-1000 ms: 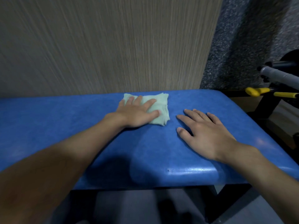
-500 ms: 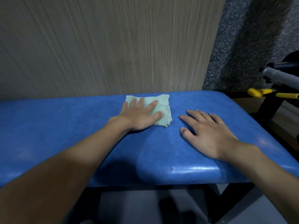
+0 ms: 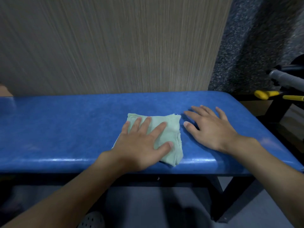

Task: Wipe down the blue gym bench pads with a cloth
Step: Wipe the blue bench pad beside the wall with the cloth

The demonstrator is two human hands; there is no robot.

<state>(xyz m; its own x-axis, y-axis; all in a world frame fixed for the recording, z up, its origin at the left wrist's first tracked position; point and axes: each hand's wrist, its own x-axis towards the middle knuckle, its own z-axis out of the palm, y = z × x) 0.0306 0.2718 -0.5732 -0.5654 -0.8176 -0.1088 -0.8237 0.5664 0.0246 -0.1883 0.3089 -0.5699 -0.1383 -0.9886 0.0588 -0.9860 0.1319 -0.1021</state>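
left hand: flat, fingers straight and spread, my palm pressing the cloth down; nothing is gripped, since pressure rather than a pinch makes it wipe.
cloth: pale green, folded thick so it fills my palm; it lies on the desk toward its right end, near corner at the front edge.
right hand: relaxed and flat on the bare pad just beside the cloth, apart from it; i judge it braces my lean.
desk: blue padded top, set against a wood-grain wall.
step: mid-wipe, by my judgement.
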